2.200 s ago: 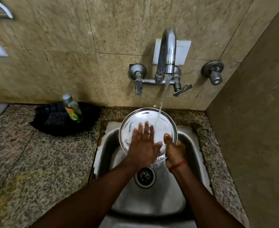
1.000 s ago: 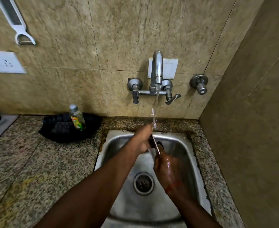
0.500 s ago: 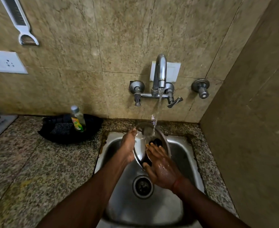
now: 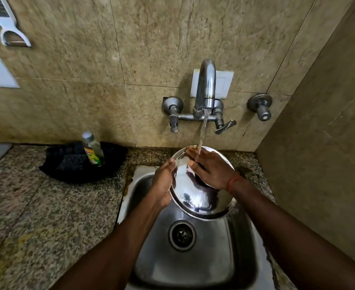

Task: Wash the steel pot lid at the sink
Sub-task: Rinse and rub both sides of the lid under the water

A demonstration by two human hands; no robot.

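Right now the steel pot lid [image 4: 195, 197] is hanging tilted over the back half of the sink [image 4: 193, 268], its shiny face turned toward the camera and its far rim lying close under the tap [image 4: 206, 86]. The left hand [image 4: 162, 185] is gripping the lid at its 9 o'clock edge, with the fingers curling round the rim and going out of sight behind it. The right hand [image 4: 212, 170] is lying flat and open on the lid's upper face, around 1 o'clock from the lid's middle, with the fingers [image 4: 193, 152] stretched toward the 12 o'clock rim. A stream of water [image 4: 201, 132] is falling from the tap and landing on those fingertips at the top of the lid. A red thread [image 4: 232, 183] is circling the right wrist. The drain [image 4: 182, 235] is sitting at 6 o'clock from the lid, apart from it. On the granite counter [image 4: 46, 216], at 9 o'clock from the sink, a soap bottle [image 4: 93, 149] is standing in a black tray [image 4: 84, 164] beside a dark scrub pad [image 4: 72, 162].
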